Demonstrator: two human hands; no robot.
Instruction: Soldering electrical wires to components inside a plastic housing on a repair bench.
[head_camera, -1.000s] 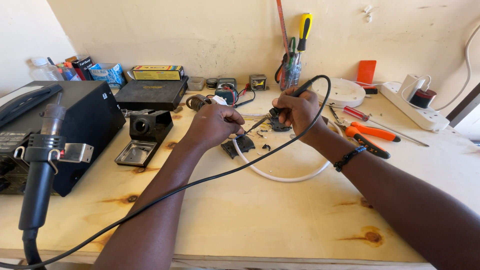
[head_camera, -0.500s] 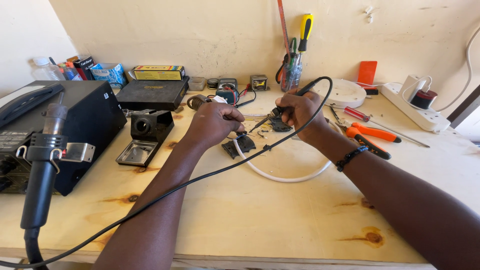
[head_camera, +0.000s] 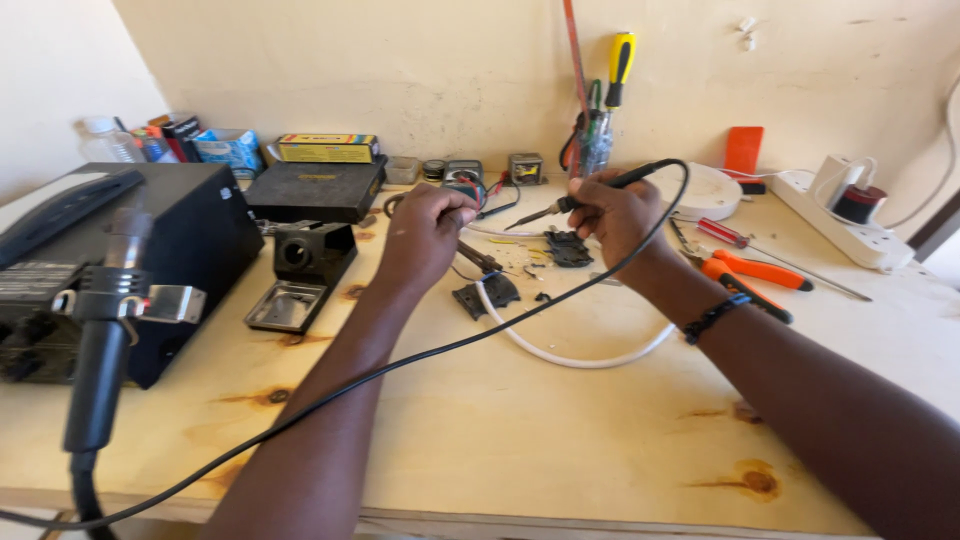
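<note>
My right hand (head_camera: 612, 215) grips a black soldering iron (head_camera: 575, 200) like a pen, its metal tip pointing left toward my left hand. Its black cord (head_camera: 400, 365) loops over my right wrist and runs down to the bench's near left. My left hand (head_camera: 425, 235) is closed around a small part with thin wires; what it pinches is mostly hidden. Below the hands lie small black plastic pieces (head_camera: 487, 294) and a white cable (head_camera: 570, 355) curving across the wooden bench (head_camera: 520, 440).
A black rework station (head_camera: 150, 260) with a hot-air wand (head_camera: 105, 330) stands at left, a black iron stand (head_camera: 305, 270) beside it. Orange-handled pliers (head_camera: 755, 272), a red screwdriver (head_camera: 740, 238), a white power strip (head_camera: 850, 225) and a tool holder (head_camera: 597, 140) sit right and back.
Both hands have lifted slightly and shifted toward the back of the bench. The iron's tip now hovers higher, away from the black pieces.
</note>
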